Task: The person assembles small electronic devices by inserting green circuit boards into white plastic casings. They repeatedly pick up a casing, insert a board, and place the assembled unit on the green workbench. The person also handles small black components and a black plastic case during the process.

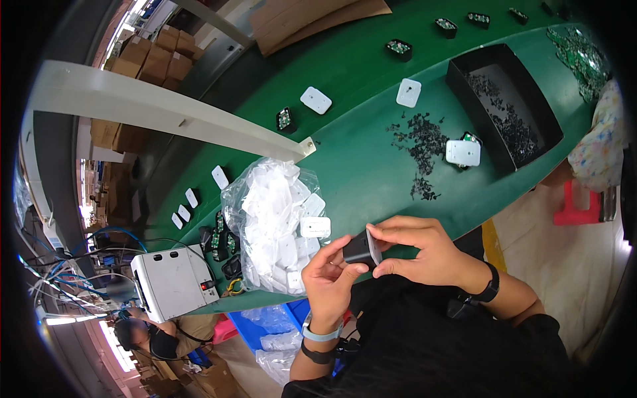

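Between my two hands is a small black plastic case (359, 250) with a pale plate on its right face. My left hand (329, 278) grips the case's black side, thumb below and fingers above. The fingers and thumb of my right hand (424, 253) close on the edges of the pale-plate side. Just left of the case, a clear plastic bag (265, 229) holds many white plates. One white plate (315, 227) lies at its right edge. Farther right, another white plate (463, 153) rests on a case with a green circuit board.
Loose small black parts (421, 142) lie beside a black tray (531, 149) holding more. Cases with circuit boards (399, 48) line the far green belt. A white post (166, 109) crosses at left, near a white machine box (174, 282). Another person (142, 331) is at lower left.
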Demonstrator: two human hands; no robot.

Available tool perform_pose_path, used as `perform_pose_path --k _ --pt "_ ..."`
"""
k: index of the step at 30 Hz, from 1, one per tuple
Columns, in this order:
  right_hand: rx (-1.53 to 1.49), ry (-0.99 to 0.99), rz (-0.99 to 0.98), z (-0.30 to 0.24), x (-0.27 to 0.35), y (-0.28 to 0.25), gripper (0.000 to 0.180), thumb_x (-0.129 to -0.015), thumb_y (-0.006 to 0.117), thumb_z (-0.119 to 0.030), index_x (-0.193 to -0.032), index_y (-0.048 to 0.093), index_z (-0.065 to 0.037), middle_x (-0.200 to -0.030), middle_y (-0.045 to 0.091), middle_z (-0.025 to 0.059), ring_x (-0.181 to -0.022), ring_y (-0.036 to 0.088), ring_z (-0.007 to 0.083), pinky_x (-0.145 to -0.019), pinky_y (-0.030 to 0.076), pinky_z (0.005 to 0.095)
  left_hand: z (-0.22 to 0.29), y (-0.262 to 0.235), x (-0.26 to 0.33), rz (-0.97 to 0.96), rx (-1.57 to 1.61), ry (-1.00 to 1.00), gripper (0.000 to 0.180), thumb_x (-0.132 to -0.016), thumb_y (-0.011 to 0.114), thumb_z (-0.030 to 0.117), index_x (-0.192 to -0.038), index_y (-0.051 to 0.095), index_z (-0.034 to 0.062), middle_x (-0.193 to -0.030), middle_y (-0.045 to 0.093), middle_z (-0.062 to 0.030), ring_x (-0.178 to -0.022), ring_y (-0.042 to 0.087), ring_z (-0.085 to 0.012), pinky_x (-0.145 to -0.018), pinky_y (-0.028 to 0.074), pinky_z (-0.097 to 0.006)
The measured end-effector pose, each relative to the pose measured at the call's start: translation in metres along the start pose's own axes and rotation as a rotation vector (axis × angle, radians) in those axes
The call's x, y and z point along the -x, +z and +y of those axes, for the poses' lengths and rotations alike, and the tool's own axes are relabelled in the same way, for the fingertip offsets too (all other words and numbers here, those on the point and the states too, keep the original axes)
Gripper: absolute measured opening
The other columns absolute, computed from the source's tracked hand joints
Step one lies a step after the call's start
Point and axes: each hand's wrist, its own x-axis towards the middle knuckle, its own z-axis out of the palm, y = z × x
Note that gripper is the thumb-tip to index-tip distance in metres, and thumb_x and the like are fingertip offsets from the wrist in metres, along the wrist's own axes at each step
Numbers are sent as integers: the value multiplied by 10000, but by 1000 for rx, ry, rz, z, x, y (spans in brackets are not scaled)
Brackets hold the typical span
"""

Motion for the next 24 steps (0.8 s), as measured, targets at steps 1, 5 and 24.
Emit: perform_pose_path --k 1,5,24 --pt "4 24 34 0 -2 1 565 -758 914 -173 -1249 698 6 -1145 727 144 -929 729 223 -849 588 317 -5 3 -1 53 29 -21 511 -862 736 -126 -1345 574 -78 -1321 652 -230 -1175 672 -260 -990 557 -344" --pt "66 -13 114 4 -9 10 448 -757 917 -158 -1121 739 32 -1115 750 157 -935 748 244 -846 592 320 -12 3 -12 126 133 -28 519 -880 731 -104 -1371 565 -67 -1337 649 -214 -1196 667 -245 -1007 538 -325" --pt "1196 120 336 116 -258 -58 352 -778 832 -226 -1008 741 24 -1002 737 228 -919 709 425 -840 572 478 -11 -69 -57 217 -1424 413 324 -823 742 138 -1100 673 -15 -1174 608 -203 -1125 543 -410 -966 443 -499"
